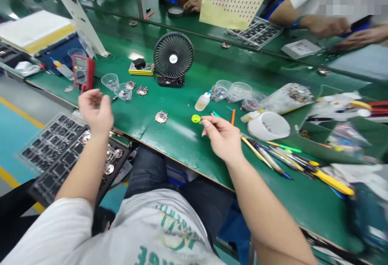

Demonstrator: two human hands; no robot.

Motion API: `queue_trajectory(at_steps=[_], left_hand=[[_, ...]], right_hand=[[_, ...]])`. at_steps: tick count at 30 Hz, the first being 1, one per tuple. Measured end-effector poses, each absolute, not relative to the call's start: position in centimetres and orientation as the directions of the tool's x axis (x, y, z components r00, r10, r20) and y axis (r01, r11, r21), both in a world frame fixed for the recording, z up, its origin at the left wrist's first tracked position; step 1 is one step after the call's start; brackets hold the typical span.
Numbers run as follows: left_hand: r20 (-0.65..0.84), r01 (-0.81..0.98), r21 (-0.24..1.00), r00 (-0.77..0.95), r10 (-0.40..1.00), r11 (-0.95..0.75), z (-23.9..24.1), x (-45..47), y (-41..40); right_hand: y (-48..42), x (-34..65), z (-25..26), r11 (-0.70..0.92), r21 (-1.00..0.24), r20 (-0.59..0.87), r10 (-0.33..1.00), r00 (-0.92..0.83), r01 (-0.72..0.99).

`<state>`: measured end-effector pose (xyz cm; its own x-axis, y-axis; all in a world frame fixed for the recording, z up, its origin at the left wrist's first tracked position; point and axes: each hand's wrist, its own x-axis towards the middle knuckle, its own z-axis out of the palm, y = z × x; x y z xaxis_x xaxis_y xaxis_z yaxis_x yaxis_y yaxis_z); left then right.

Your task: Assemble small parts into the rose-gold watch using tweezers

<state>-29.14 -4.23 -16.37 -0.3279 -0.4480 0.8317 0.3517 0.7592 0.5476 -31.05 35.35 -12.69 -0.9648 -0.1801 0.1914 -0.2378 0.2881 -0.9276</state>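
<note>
My right hand (222, 137) is over the bench with thumb and forefinger pinched together. What the pinch holds, if anything, is too small to make out. Right at those fingertips is a small bright green round dish (196, 118). A round watch movement (161, 117) lies on the green bench between my hands. My left hand (96, 109) is raised at the bench's left front edge, its thumb apart from loosely curled fingers, with nothing visible in it. Just behind it stands a red multimeter (83, 72). Below my left forearm are black trays (65, 166) with round metal parts.
A black fan (173, 57) stands at the back. Clear cups (110, 82) and more watch movements (142, 90) are behind my left hand. A dropper bottle (203, 101), white cup (268, 125), pens and tools (273, 156) lie to the right. Co-workers' hands (329, 26) are across the bench.
</note>
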Motion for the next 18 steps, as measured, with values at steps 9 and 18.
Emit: queue_trajectory(at_steps=[9, 18], left_hand=[[0.712, 0.166, 0.558, -0.598, -0.367, 0.813, -21.5, -22.7, -0.5], [0.637, 0.05, 0.45, -0.718, -0.281, 0.892, -21.2, -22.9, -0.2]], right_hand=[[30.6, -33.5, -12.6, 0.743, -0.362, 0.214, -0.522, -0.826, -0.564], [24.6, -36.2, -10.3, 0.848, -0.015, -0.03, -0.531, -0.847, -0.53]])
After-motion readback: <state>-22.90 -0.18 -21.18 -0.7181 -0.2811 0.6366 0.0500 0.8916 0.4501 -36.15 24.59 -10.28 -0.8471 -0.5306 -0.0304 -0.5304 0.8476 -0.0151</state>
